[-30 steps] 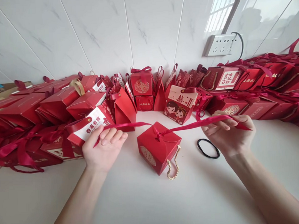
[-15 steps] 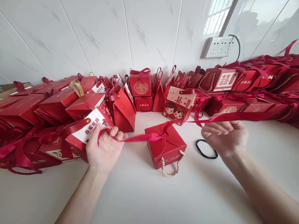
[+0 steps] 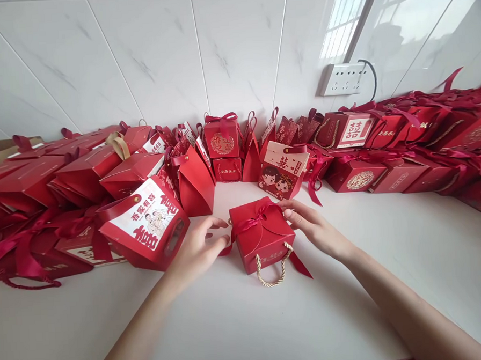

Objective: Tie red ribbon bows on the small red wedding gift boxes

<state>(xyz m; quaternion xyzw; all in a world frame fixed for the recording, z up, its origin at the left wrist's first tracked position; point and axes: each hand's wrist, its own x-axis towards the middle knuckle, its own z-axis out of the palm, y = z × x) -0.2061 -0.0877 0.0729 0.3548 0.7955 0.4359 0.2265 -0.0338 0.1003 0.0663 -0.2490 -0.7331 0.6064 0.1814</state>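
saw left hand (image 3: 202,252) loosely spread, empty, and right hand (image 3: 315,230) with fingers extended, grip unclear, either side of red box (image 3: 263,240) on bench (image 3: 332,315). noted overlapping top flaps (image 3: 280,227), gold rope handle (image 3: 272,283) in front, crimson ribbon (image 3: 247,223) across top.
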